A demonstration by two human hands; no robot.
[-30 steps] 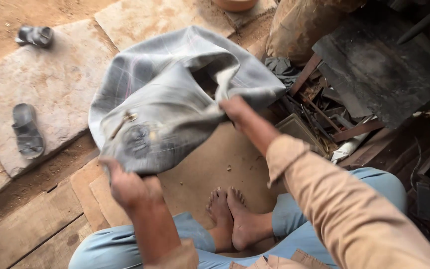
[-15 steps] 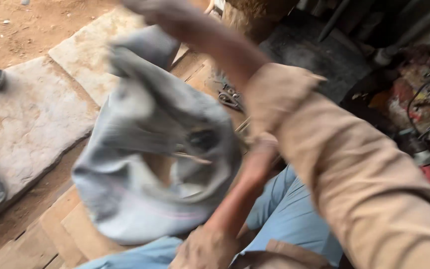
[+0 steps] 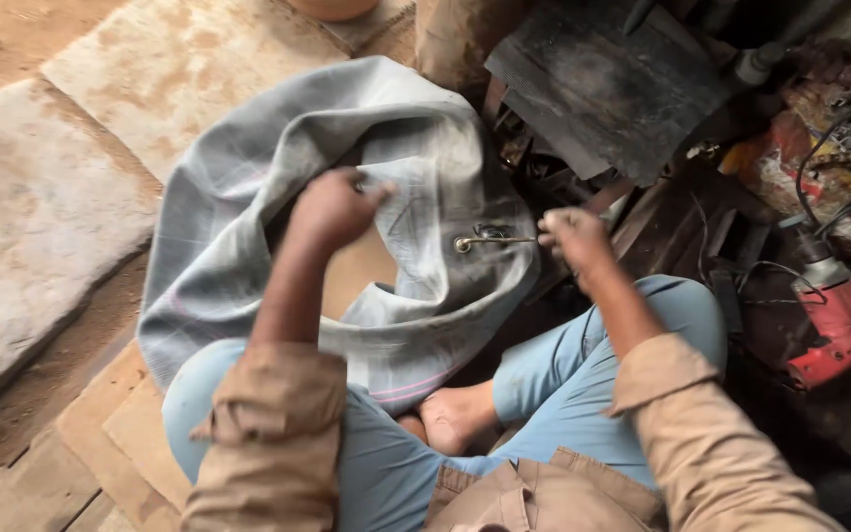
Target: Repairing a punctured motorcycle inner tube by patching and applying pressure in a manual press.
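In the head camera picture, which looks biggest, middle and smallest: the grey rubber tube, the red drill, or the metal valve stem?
1. grey rubber tube, by far the biggest.
2. red drill, though it lies off to the side, partly hidden.
3. metal valve stem, thin and smallest, pinched by the right hand.

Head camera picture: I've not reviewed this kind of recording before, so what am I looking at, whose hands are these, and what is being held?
The camera sits on a person's head and looks down, so both hands are that person's own. They sit on the ground with knees spread, bare feet tucked in.

The left hand grips the inner edge of a large grey rubber inner tube, limp and crumpled, draped over the left knee. The right hand pinches the tip of the tube's metal valve stem with its fingers.

Around them: flat stone slabs at left, wooden boards beneath, and at right a dark metal sheet and a red power drill among clutter.
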